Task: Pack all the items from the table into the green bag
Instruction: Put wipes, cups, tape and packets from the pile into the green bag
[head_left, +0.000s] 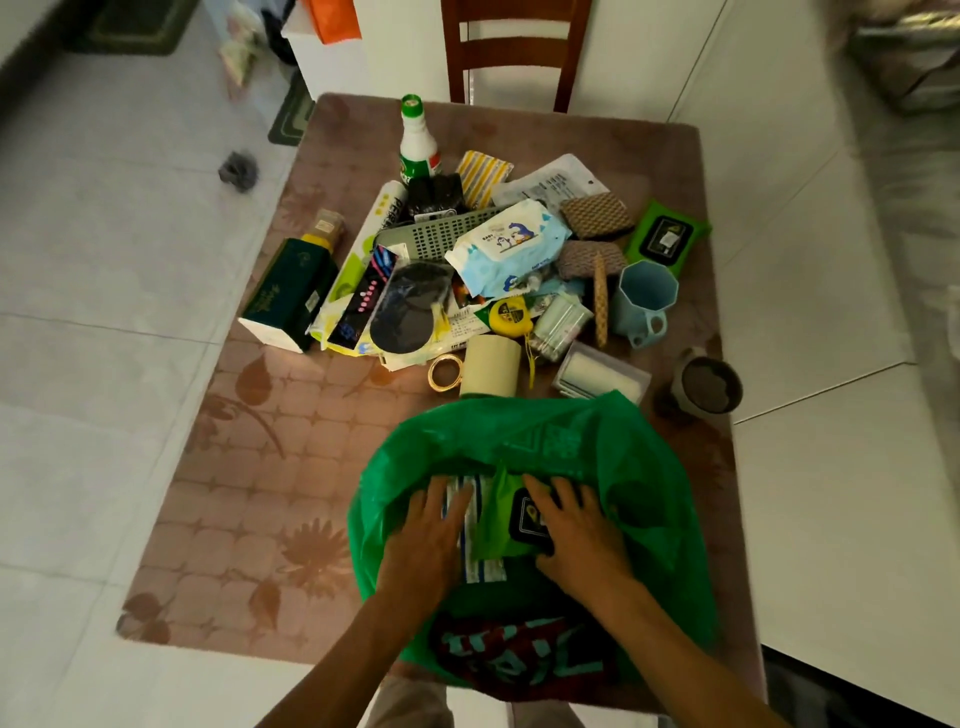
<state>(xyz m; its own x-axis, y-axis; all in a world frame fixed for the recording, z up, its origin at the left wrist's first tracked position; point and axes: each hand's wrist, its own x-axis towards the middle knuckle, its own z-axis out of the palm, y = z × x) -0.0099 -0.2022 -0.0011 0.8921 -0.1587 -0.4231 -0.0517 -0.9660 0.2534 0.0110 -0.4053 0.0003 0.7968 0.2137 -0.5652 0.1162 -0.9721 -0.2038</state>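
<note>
Both hands sat inside the green bag (519, 441), left hand (426, 535) flat and right hand (576, 540) pressing a green wipes pack (511, 519), grips released; the pile (467, 270) lay straight ahead on the counter (270, 467).

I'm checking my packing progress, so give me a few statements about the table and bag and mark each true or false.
1. Both hands are inside the green bag. True: the left hand and right hand press on packets in it.
2. The blue mug is already in the bag. False: it stands on the table.
3. The yellow tape measure lies in the pile. True.
4. The green-capped white bottle lies on its side. False: it stands upright.
5. The table holds nothing more to pack. False: many items remain.
</note>
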